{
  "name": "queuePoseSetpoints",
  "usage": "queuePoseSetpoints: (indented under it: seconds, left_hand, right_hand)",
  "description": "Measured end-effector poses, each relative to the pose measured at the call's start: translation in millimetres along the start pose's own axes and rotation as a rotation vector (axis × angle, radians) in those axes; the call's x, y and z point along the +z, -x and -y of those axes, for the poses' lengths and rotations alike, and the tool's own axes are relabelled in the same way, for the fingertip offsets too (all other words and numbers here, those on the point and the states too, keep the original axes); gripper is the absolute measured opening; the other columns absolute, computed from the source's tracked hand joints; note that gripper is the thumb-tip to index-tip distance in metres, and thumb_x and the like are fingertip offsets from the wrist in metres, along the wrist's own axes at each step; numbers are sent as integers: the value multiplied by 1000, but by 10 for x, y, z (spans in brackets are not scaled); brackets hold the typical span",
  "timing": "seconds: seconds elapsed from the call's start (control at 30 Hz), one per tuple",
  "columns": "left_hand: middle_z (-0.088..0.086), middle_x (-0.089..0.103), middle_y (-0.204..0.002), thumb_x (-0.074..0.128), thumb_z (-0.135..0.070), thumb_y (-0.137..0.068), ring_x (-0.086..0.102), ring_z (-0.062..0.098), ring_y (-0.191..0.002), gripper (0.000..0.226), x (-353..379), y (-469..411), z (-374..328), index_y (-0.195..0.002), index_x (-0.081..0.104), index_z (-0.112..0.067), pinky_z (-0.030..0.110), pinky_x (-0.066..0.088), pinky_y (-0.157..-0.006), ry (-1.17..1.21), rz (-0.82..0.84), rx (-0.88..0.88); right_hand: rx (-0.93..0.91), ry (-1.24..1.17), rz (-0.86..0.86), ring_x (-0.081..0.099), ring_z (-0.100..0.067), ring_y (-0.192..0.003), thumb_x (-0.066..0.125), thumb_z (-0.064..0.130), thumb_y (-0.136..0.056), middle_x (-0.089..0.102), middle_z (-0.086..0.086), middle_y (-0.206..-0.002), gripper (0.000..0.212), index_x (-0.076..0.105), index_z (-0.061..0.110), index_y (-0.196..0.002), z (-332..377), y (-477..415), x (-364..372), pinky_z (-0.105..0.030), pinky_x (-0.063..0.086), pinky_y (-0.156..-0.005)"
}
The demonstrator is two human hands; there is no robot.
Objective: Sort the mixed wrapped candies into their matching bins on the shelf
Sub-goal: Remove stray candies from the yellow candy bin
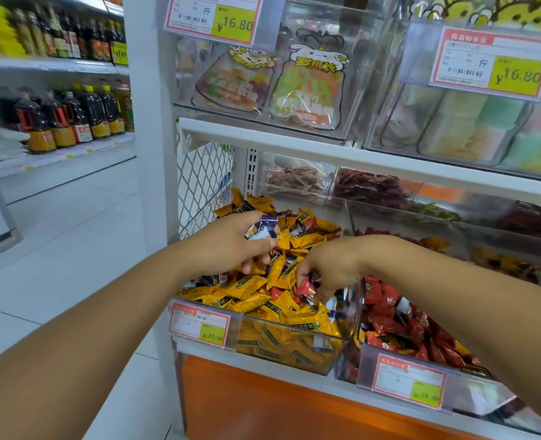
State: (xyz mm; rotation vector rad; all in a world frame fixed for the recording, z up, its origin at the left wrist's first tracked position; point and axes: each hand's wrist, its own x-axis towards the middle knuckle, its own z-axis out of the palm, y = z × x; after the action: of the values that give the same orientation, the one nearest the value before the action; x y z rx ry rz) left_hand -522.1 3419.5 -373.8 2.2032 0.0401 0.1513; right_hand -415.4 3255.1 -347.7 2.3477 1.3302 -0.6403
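Now both hands are in the yellow candy bin (275, 322), a big clear box full of yellow sweets with other kinds mixed in; the red candy bin (370, 349) sits just beside it on the right, with a clear wall between them; the right hand (332, 268) is nearer that bin and pinches a red candy (307, 288) in its fingertips, long side tilted; the left hand (231, 239) is curled round a few purple candies (261, 228); I think the red one must go up and over the wall, to the right.
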Motion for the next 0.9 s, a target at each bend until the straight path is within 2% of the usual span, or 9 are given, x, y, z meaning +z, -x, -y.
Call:
queuePoseSetpoints:
  seconds: [0.1, 0.2, 0.23, 0.3, 0.4, 0.5, 0.6, 0.77, 0.9]
  left_hand:
    - [-3, 73, -88, 55, -31, -97, 60, 13, -57, 6, 10, -3, -1, -102, 55, -28, 31, 43, -52, 21, -3, -7]
    - [0, 70, -72, 58, -40, -94, 54, 15, -51, 13, -11, 11, -24, -97, 57, -27, 27, 42, -51, -42, -12, -29]
    - [0, 67, -65, 60, -41, -93, 50, 13, -47, 16, -14, 17, -38, -96, 57, -25, 25, 40, -49, -58, -15, -33]
    - [-2, 61, -57, 62, -40, -92, 46, 9, -42, 21, -18, 31, -59, -94, 56, -21, 21, 37, -46, -92, -21, -34]
    - [-4, 58, -55, 63, -40, -91, 47, 3, -40, 25, -18, 43, -63, -93, 57, -17, 20, 37, -47, -148, -31, -26]
    - [-8, 56, -50, 63, -41, -91, 47, 2, -40, 26, -18, 50, -56, -92, 59, -15, 20, 40, -47, -149, -23, -11]
    - [-17, 59, -50, 62, -39, -92, 46, -2, -40, 23, 5, 66, -80, -90, 58, -17, 12, 36, -42, -172, 2, 17]
    - [1, 70, -76, 62, -43, -90, 53, 7, -48, 23, 32, 41, -58, -95, 61, -21, 22, 42, -42, -147, 38, 20]
    - [1, 70, -75, 63, -45, -89, 53, 6, -47, 27, 47, 26, -78, -94, 62, -19, 26, 43, -43, -148, 32, 3]
  right_hand:
    - [-6, -149, -126, 55, -17, -81, 66, 44, -87, 65, -4, -95, 29, 58, 19, -100, -49, -9, 13, -29, 40, -66]
    - [-17, -355, -165, 57, -10, -64, 68, 41, -86, 69, 0, -79, 22, 59, 21, -84, -50, -16, -7, -23, 44, -62]
    - [-13, -370, -152, 56, -10, -65, 69, 39, -86, 67, 2, -78, 21, 60, 20, -86, -43, -12, -16, -22, 46, -60]
    - [4, -365, -85, 55, -10, -73, 72, 32, -85, 59, 5, -84, 25, 65, 17, -104, -11, 28, -50, -20, 50, -55]
    - [41, -339, 58, 58, -6, -70, 71, 14, -86, 59, -1, -110, 46, 57, 17, -130, 17, 94, -124, -16, 54, -56]
    - [77, -295, 119, 67, -19, -72, 68, 7, -87, 56, -10, -122, 55, 49, 20, -137, 51, 62, -132, -19, 56, -59]
    - [84, -287, 102, 67, -25, -75, 71, 12, -85, 56, -7, -113, 52, 52, 21, -133, 59, -1, -78, -27, 58, -67]
    - [24, -401, -16, 62, -16, -74, 73, 14, -84, 55, 1, -92, 28, 63, 11, -110, 25, 28, -24, -24, 58, -60]
    - [-57, -573, -183, 61, -17, -75, 73, 11, -84, 55, -6, -102, 21, 62, 8, -102, -69, 111, -49, -25, 58, -60]
